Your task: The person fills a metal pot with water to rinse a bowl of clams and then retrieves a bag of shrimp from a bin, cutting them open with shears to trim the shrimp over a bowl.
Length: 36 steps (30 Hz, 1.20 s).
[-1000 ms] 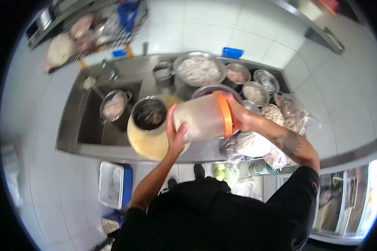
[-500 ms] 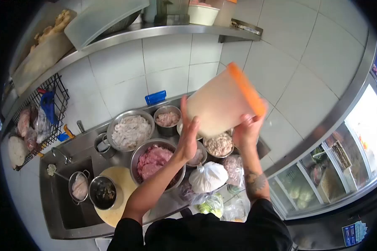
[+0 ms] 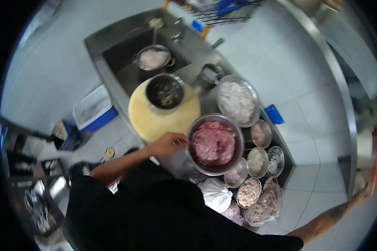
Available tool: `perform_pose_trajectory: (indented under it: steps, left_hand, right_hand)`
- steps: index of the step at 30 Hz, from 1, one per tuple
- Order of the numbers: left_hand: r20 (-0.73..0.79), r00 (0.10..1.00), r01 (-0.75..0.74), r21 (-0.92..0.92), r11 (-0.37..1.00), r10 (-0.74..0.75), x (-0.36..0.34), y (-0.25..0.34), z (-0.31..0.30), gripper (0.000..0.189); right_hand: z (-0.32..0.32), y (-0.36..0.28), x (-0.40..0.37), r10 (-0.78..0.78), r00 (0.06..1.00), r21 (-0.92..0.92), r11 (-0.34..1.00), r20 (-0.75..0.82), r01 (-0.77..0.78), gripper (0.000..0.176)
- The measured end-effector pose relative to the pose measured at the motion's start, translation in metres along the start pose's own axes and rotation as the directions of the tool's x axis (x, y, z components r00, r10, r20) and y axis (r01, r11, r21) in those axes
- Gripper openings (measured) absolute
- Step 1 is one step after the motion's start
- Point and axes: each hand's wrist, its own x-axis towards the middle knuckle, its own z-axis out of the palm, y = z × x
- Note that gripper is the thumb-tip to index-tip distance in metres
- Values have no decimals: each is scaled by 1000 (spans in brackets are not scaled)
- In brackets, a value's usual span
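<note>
My left hand is at the left rim of a large metal bowl of pink minced meat, its fingers curled against the edge; blur hides the exact contact. Stretched out to the far right, my right hand grips a pale tub with an orange lid, at the end of the wall shelf. Part of the tub is cut off by the view's dark edge. Left of the meat bowl, a metal pot with dark pieces inside stands on a round yellow chopping board.
A sink holds a pot of pale meat. Several bowls, including one of whitish strips, crowd the counter beside a white plastic bag. The metal shelf runs along the wall. A blue-and-white cooler stands on the floor.
The view has swung left. My left hand has let go of the orange-lidded tub and come down to the meat bowl. My right hand has carried the tub right to the shelf.
</note>
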Motion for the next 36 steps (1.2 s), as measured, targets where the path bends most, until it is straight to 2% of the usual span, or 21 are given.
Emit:
perform_pose_trajectory:
  steps: [3,5,7,8,9,10,11,12,13,14,15,18,19,21,24,26,28,30,32,33,36]
  left_hand:
    - [-337,893,306,-33,951,-299,-58,-31,-48,20]
    - [-430,778,394,-235,889,-458,-78,-41,-70,20]
    - [-449,721,436,-297,849,-528,-85,-41,-84,20]
    - [-497,718,388,-297,872,-488,-82,-38,-89,20]
    - [-539,714,340,-292,894,-447,-80,-38,-95,20]
    - [-516,764,319,-222,922,-388,-78,-49,-101,19]
    - [-522,797,308,-79,948,-302,-75,-45,-107,19]
    - [-514,831,285,64,956,-214,-72,-38,-112,19]
    - [-498,839,287,62,956,-220,-74,-32,-117,19]
    - [-498,851,284,167,944,-168,-76,-27,-123,19]
    - [-491,864,275,271,923,-113,-80,-26,-130,19]
    - [-558,813,364,265,893,-166,-113,-42,-152,20]
    - [-597,782,352,187,917,-178,-129,-57,-159,19]
    - [-651,729,412,169,895,-212,-165,-84,-173,17]
    - [-697,658,518,144,843,-285,-217,-127,-195,15]
    - [-717,609,567,94,818,-340,-235,-130,-212,15]
    - [-723,609,548,86,832,-326,-241,-129,-233,17]
    - [-720,610,545,77,835,-331,-235,-131,-254,19]
    - [-693,657,549,169,819,-297,-223,-120,-273,20]
    - [-684,679,528,201,825,-268,-217,-122,-281,20]
    - [-646,732,461,237,855,-215,-199,-105,-299,20]
  right_hand:
    - [2,-13,-38,108,952,-2,994,-286,-113,49]
    - [14,-85,-120,85,867,156,988,-491,-9,42]
    - [51,-197,-244,21,885,367,914,-465,171,21]
    - [78,-237,-312,-152,937,548,777,-316,311,20]
    - [104,-267,-379,-231,968,495,833,-98,249,25]
    - [145,-291,-449,-150,968,530,847,200,22,32]
    - [182,-319,-527,-292,826,675,724,482,-138,35]
    - [184,-400,-592,-496,575,497,851,650,172,28]
    - [205,-437,-647,-529,375,610,781,761,-135,24]
    - [227,-464,-702,-535,295,596,782,791,-181,22]
    - [252,-483,-747,-663,289,721,666,691,-195,20]
    - [296,-534,-818,-776,28,776,630,631,-35,15]
    - [301,-541,-829,-769,24,770,638,639,-24,15]
    - [307,-549,-846,-717,-242,757,620,654,208,13]
    - [316,-541,-860,-733,-316,797,532,602,284,11]
    - [323,-532,-859,-766,-318,829,520,559,205,10]
    - [316,-533,-852,-674,-190,690,723,714,24,10]
    - [316,-536,-853,-639,-208,648,761,741,-32,17]
    - [305,-538,-861,-769,-226,801,582,598,140,32]
    - [299,-539,-865,-717,-335,791,564,611,236,43]
    - [286,-547,-869,-685,-298,744,574,665,341,42]
